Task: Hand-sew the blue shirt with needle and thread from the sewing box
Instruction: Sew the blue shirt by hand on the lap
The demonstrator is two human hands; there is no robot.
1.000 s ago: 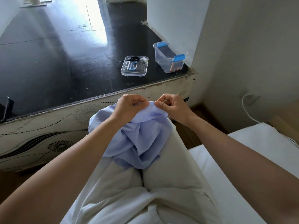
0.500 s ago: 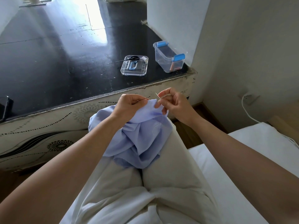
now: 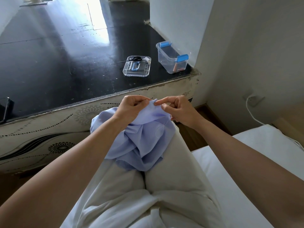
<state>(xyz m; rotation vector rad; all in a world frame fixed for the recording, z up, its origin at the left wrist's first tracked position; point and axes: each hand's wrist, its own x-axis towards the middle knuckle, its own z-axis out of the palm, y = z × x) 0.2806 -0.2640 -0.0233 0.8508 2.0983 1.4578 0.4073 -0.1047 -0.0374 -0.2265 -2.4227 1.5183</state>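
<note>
Right hand [image 3: 181, 112] lower, pinch on blue shirt [image 3: 139, 145]

There were two hands, a left hand [image 3: 131, 107] and a right hand [image 3: 179, 111], and one blue shirt [image 3: 139, 145] between them. On the one black surface [image 3: 57, 63] stood one clear sewing box [image 3: 167, 58] with two blue latches [image 3: 165, 44] [image 3: 183, 58]. Beside it lay one clear lid [image 3: 131, 72], carrying one pair of scissors [image 3: 136, 58], one spool of white thread [image 3: 147, 59] and one blue handle [image 3: 135, 68]. One phone [image 3: 4, 109] showed at the left edge, and one white cable [image 3: 250, 111] at the right.
</note>
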